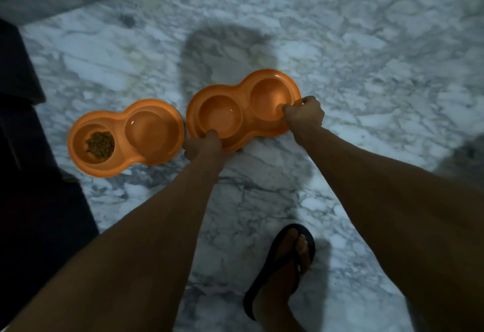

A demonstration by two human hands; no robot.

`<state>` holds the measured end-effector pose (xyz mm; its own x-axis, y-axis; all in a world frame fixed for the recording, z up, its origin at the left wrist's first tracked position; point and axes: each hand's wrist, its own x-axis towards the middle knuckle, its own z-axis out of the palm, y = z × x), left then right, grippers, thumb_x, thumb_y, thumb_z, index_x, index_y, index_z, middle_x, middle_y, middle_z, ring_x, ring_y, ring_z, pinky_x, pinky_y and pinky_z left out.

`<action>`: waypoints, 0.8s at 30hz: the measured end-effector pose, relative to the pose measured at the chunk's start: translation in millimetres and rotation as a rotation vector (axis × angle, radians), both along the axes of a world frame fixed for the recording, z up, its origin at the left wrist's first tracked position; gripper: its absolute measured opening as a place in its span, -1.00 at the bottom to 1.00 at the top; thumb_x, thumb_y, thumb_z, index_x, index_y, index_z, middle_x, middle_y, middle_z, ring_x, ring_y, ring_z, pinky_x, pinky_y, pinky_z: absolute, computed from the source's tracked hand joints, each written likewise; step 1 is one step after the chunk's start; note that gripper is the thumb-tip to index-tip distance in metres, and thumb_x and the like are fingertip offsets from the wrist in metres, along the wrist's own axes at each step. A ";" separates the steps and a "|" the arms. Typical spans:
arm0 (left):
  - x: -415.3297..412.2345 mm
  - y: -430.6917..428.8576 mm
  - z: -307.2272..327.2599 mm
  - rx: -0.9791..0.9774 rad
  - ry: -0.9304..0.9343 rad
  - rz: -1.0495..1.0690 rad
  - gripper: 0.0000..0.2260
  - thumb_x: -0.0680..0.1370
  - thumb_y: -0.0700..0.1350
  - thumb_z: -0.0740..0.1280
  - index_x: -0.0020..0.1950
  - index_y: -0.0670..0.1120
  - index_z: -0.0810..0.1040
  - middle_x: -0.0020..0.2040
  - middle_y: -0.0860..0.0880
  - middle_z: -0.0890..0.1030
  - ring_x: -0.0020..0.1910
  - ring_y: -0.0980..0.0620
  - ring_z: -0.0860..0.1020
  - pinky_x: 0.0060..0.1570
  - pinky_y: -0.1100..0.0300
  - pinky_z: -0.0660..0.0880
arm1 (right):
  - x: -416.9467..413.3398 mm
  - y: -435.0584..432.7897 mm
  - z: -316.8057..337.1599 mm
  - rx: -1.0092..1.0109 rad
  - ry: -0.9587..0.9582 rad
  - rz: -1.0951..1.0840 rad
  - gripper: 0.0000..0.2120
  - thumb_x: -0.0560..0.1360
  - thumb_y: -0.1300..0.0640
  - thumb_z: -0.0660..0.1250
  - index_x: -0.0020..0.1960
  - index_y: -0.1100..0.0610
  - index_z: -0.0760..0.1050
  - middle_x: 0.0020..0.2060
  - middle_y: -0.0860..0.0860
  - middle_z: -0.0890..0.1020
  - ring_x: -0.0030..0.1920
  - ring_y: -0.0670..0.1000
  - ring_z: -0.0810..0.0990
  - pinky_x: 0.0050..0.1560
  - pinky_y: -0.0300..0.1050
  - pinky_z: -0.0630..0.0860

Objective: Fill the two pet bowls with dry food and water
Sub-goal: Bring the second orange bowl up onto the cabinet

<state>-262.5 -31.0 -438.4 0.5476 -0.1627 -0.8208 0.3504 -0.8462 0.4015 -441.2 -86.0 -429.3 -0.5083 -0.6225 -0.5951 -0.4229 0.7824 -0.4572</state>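
Nearest, a sandalled foot (281, 266) stands on the marble floor (366, 69). Ahead, the left hand (201, 145) pinches the near rim of the right feeder (245, 111) and the right hand (305, 114) grips its right rim. Its left well seems to hold water, so it is best kept level and moved slowly. Just left, nearly touching, the left feeder (125, 138) holds kibble (100, 142) and water.
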 end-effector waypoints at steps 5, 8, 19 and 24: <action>13.8 -13.7 83.3 -0.054 -0.043 -0.022 -0.50 0.43 -0.06 0.44 0.32 -0.20 0.47 0.14 -0.17 0.59 0.07 -0.19 0.60 0.11 -0.15 0.59 | 6.7 -5.0 87.4 -0.027 -0.016 -0.040 -0.56 0.44 0.06 0.42 0.25 0.21 0.43 0.05 0.12 0.55 -0.03 0.10 0.54 0.02 0.04 0.57; 25.2 -25.8 153.3 -0.114 -0.082 -0.041 -0.50 0.31 0.02 0.46 0.17 -0.20 0.56 0.07 -0.20 0.64 0.02 -0.21 0.64 0.07 -0.15 0.61 | 14.9 -16.0 162.6 -0.074 -0.052 -0.070 -0.56 0.45 0.08 0.40 0.26 0.21 0.44 -0.06 0.06 0.48 -0.02 0.10 0.53 0.09 0.08 0.57; 76.4 -15.7 517.6 -0.278 -0.224 0.082 -0.49 0.45 0.01 0.44 0.26 -0.26 0.43 0.15 -0.24 0.57 0.09 -0.25 0.58 0.08 -0.11 0.57 | 78.5 -18.9 516.2 -0.242 -0.229 -0.091 -0.45 0.38 0.06 0.40 0.35 0.06 0.40 0.19 0.09 0.50 0.03 0.11 0.54 0.01 0.06 0.57; 112.7 32.3 641.1 -0.388 -0.235 0.173 -0.58 0.46 -0.08 0.45 0.23 -0.21 0.43 0.11 -0.17 0.54 0.03 -0.16 0.54 0.01 0.00 0.52 | 118.9 20.4 637.2 -0.325 -0.290 -0.063 -0.48 0.36 0.04 0.42 0.30 0.07 0.44 0.15 0.10 0.54 0.03 0.14 0.56 0.00 0.04 0.56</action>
